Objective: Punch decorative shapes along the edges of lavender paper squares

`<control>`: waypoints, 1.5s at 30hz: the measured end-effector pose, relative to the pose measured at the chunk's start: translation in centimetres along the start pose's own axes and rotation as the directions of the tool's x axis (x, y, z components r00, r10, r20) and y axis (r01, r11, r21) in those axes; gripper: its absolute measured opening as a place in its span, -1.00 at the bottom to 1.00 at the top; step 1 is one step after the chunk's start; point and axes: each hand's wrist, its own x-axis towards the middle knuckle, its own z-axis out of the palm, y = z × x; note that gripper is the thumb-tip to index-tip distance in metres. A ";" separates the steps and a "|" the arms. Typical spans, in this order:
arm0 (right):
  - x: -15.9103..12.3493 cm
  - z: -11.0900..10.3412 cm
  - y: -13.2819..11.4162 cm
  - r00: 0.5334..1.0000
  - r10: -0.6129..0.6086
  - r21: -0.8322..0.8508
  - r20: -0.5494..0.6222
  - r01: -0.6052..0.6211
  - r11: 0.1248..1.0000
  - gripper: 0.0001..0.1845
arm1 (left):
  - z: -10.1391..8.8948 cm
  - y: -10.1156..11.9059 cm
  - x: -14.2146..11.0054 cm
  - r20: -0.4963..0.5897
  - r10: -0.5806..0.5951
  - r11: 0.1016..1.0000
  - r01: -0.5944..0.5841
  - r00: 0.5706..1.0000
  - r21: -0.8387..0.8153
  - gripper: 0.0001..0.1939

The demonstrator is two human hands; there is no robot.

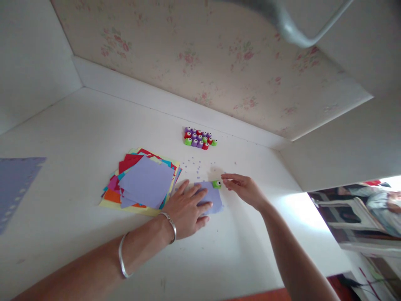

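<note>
My left hand (188,210) lies flat with fingers spread, pressing on a small lavender paper sheet (213,203). At that sheet's upper right corner sits a green craft hole punch (216,184) with a round white and dark top. My right hand (239,187) is just to the right of the punch, its fingers stretched out and slightly apart, tips very close to it; whether they touch it I cannot tell. Small lavender paper bits (198,169) are scattered above the sheet. Left of my left hand is a stack of coloured paper (147,179), lavender on top.
Several red, purple and green punches (199,139) stand in rows near the back panel of the white table (94,125). A lavender sheet with holes along its edge (19,184) lies at far left. Beyond the table's right edge, a person (385,209) is partly visible.
</note>
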 end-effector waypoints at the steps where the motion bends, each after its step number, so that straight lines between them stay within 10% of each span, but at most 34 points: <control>1: 0.2 -0.3 -0.5 1.000 -0.002 -0.046 0.029 0.003 0.999 -0.60 | 0.0 0.0 0.0 -0.004 0.001 1.000 -0.001 1.000 0.002 -0.56; 15: 2.5 -0.3 -1.0 0.974 0.000 -0.076 0.224 0.017 0.997 -0.66 | 0.0 0.0 -0.2 -0.038 0.006 1.000 -0.006 0.999 -0.003 -0.57; 45: 3.4 0.1 -0.8 0.975 0.061 -0.061 0.212 -0.049 0.997 -0.75 | 0.2 -0.1 0.0 -0.058 0.002 1.000 -0.003 0.998 -0.012 -0.59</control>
